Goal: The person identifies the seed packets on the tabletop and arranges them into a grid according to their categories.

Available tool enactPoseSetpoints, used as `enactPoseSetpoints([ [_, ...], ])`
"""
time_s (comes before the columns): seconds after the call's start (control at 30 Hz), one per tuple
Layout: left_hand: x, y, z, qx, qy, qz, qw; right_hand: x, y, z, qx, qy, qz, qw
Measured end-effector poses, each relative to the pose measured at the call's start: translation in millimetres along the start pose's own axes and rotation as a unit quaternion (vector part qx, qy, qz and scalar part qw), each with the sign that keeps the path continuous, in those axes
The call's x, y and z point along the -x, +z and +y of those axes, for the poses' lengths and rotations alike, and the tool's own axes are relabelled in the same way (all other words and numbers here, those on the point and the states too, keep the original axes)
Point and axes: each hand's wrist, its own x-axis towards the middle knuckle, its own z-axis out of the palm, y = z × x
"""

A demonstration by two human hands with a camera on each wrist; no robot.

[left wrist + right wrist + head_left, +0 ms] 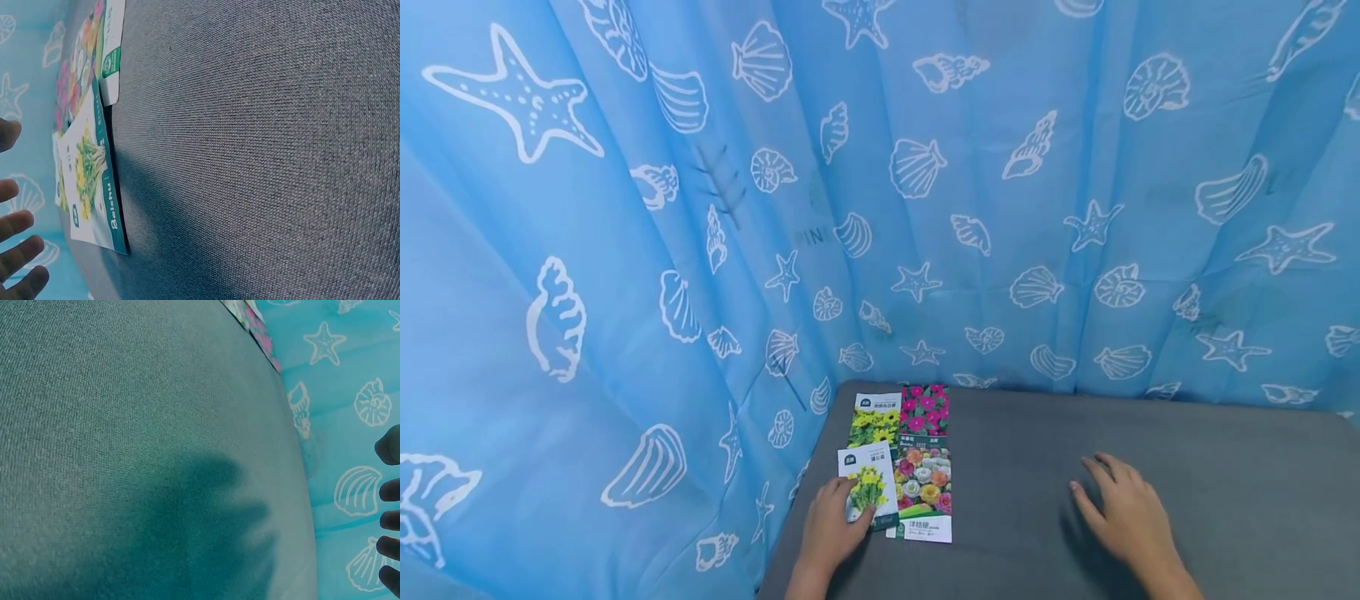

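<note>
Yellow-flower seed packet (877, 468) looked light, bendy; edges seemed best to pinch

Sat lower centre, overlapping other flower packets (927, 492). Probably slick, easily creased. Left hand (832, 525) was at its lower left, fingers loosely spread, gripping nothing; couldn't tell if touching. Right hand (1126, 510), lower right: fingers relaxed, nothing held.

The front packet (94, 169) reads “Beishu”, another packet (925, 487) “洋桔梗”, the curtain (880, 200) “PIN”.
</note>
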Motion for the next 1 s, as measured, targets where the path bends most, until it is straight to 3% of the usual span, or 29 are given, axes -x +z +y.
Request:
enactPoseSetpoints([
  [0.43, -2.2, 0.9, 2.4, 0.011, -0.02, -0.021, 0.9995, 3.3, 14, -16, -0.015, -0.003, -0.003, 0.9999],
  [0.77, -1.5, 1.0, 2.3, 0.021, -0.014, -0.037, 0.999, 3.9, 19, -35, -0.027, -0.002, -0.037, 0.9989],
  [1.0, -2.7, 2.2, 1.6, 0.025, -0.009, -0.041, 0.9988, 6.0, 26, -40, -0.019, -0.008, -0.03, 0.9993],
])
